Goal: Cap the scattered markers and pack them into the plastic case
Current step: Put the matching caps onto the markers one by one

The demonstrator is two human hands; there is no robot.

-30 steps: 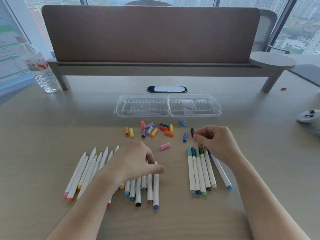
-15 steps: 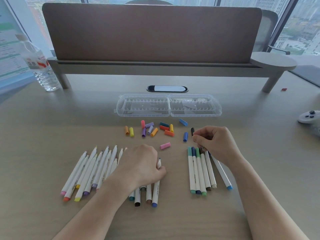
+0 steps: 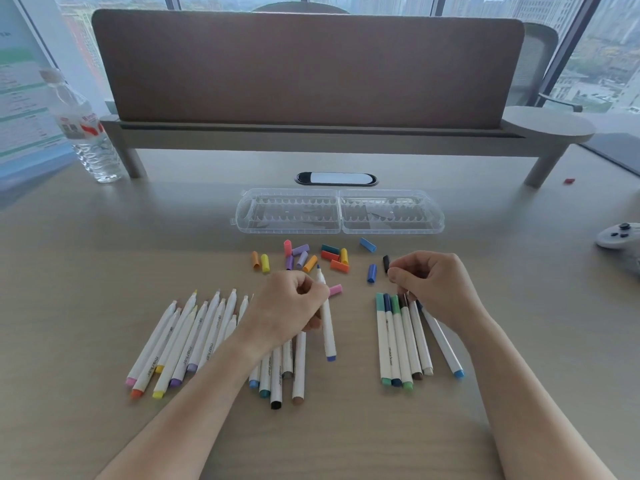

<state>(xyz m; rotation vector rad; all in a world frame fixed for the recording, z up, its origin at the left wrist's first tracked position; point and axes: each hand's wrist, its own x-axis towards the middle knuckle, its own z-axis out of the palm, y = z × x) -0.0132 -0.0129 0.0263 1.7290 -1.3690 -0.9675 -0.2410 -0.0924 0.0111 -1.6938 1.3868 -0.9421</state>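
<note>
Left hand (image 3: pixel 291 306) had lifted blue marker (image 3: pixel 327 323) off the pile, fingers clamped on it; right hand (image 3: pixel 434 289) pinched, contents unclear; plastic case (image 3: pixel 341 230) beyond fingertips lay open, empty.

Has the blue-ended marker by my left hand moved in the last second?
Yes. The blue-ended marker has been lifted by the left hand and shifted forward, its tip now near the loose caps.

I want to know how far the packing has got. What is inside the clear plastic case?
No markers or caps. The plastic case lies open, and both halves show only scalloped holder ridges and the table through the plastic. Nothing covers it, though glare blurs a few spots.
</note>
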